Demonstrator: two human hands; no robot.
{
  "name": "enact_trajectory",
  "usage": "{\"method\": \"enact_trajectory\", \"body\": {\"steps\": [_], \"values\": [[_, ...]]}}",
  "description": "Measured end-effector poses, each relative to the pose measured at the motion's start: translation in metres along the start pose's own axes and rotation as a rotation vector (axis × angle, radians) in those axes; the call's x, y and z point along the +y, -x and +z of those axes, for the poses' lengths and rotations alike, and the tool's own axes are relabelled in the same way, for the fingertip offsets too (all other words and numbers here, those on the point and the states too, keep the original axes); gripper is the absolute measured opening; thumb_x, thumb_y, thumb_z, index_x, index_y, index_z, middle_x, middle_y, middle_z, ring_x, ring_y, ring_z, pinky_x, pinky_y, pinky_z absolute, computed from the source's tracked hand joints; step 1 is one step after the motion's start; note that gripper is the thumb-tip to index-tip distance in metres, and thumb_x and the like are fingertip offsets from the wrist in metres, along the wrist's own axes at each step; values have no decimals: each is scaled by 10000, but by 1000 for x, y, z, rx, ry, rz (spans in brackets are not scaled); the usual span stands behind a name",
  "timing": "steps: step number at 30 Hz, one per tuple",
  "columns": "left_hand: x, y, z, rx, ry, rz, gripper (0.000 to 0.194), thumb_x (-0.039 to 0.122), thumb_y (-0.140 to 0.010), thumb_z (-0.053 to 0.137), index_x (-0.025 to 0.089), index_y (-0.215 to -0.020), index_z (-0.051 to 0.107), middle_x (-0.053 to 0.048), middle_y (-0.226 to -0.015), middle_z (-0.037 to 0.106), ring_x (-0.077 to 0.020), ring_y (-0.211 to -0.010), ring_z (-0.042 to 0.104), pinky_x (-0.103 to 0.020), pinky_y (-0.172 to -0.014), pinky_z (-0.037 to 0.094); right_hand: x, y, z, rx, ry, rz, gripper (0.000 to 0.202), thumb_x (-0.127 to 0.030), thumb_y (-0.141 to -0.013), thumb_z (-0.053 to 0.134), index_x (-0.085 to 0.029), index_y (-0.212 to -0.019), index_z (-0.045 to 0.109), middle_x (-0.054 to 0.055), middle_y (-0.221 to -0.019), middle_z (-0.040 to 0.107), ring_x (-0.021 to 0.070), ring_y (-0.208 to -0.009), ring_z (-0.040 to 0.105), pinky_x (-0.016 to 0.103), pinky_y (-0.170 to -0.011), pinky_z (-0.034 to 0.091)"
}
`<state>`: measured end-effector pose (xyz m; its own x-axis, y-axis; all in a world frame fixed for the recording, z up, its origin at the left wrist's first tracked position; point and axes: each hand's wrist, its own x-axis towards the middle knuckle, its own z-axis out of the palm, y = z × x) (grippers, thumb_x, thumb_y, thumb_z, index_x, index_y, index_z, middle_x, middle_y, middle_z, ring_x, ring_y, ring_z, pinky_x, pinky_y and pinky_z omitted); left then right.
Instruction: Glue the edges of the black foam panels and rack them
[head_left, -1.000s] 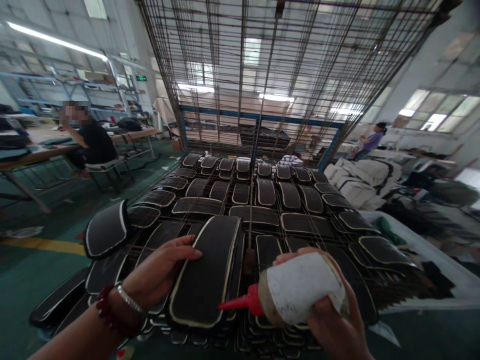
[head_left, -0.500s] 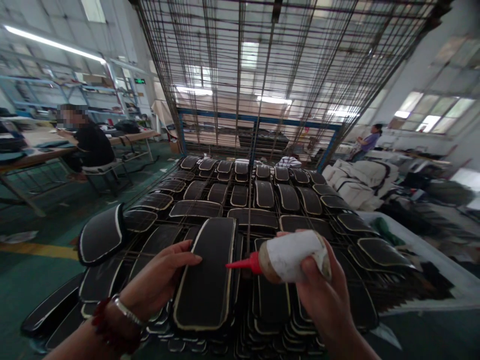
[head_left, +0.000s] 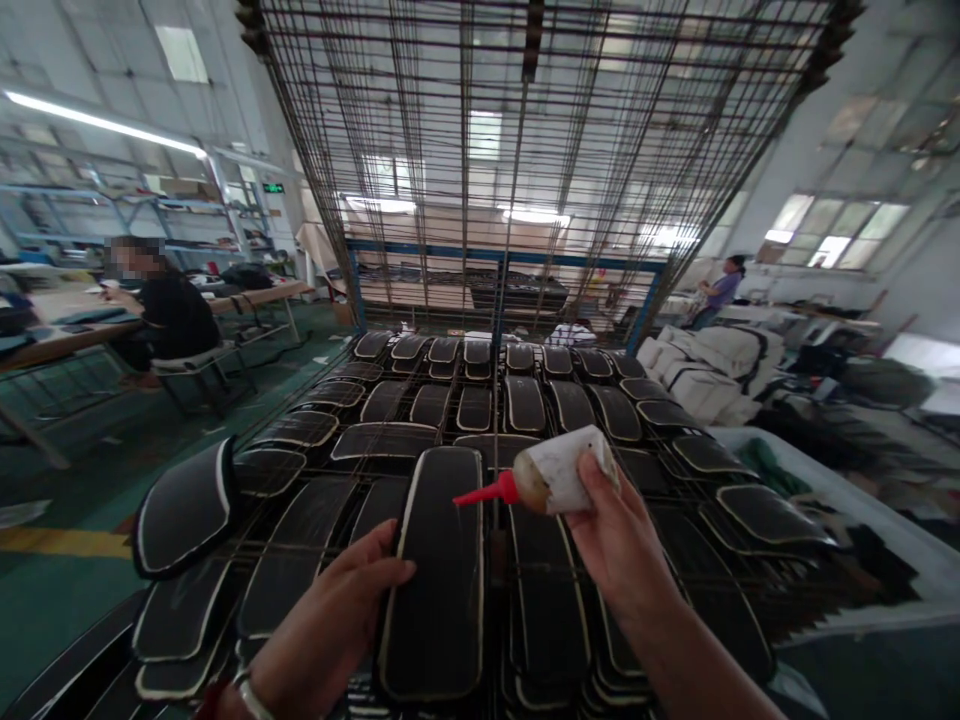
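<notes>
Squeeze bottle (head_left: 559, 475) tilted over a black panel (head_left: 435, 600), one in each hand

Taking the black panel as the centre of the clock face, the person's left hand (head_left: 330, 620) is at its 9 o'clock edge and clamped on it: the thumb lies on the face, the other fingers partly hidden at the side. The panel, pale along its border, runs lengthwise from 12 to 6 o'clock, directly in front of the person. Whether it rests on the pieces beneath cannot be told.

The right hand (head_left: 611, 530), between 2 and 3 o'clock, is wrapped around the squeeze bottle. The red nozzle (head_left: 491, 489) points towards 9 o'clock, dipping slightly, its tip over the upper part of the panel's face; contact cannot be made out.

Similar panels (head_left: 574, 406) lie in rows towards 12 and 1 o'clock. A curved panel (head_left: 184, 515) sits between 9 and 10. A wire rack (head_left: 517, 150) rises at 12. A seated person (head_left: 176, 315) is well apart at 10 o'clock; white sacks (head_left: 709, 370) are heaped at 2.
</notes>
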<state>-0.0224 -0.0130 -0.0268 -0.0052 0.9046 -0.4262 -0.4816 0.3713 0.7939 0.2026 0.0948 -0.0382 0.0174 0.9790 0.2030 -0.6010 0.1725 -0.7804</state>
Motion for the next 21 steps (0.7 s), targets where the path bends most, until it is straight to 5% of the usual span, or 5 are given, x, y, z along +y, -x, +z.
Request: {"method": "enact_trajectory", "body": {"steps": [5,13,18,21], "values": [[-7,-3,6,-33,47,-22,449,87,-791,682,158,-1233,654,-120,-1062,818,-302,-997,772,-383,-812,615,8,-5,0,-16,131,-132,459,-443,-767,960,-197,-1061,707,41,-973,662,231,-881,622,284,-760,546],[2,1,8,-10,40,4,395,66,-800,651,159,-1183,672,-116,-1069,812,-295,-982,775,-379,-810,616,-8,22,-14,-321,156,84,396,-422,-862,895,-235,-1155,706,78,-987,701,286,-908,667,362,-788,561],[-3,-1,8,-45,48,-17,407,64,-781,675,149,-1179,671,-118,-1028,819,-296,-941,784,-356,-739,623,-29,7,-17,-195,209,-156,493,-414,-759,972,-244,-1130,696,94,-1098,690,329,-1027,647,419,-868,555],[-6,-4,7,-47,59,-3,407,72,-781,693,158,-1178,672,-103,-994,823,-285,-900,790,-340,-705,624,-27,11,-22,-185,211,-143,567,-409,-705,1008,-248,-1148,694,91,-1125,685,338,-1073,629,432,-897,552]]}}
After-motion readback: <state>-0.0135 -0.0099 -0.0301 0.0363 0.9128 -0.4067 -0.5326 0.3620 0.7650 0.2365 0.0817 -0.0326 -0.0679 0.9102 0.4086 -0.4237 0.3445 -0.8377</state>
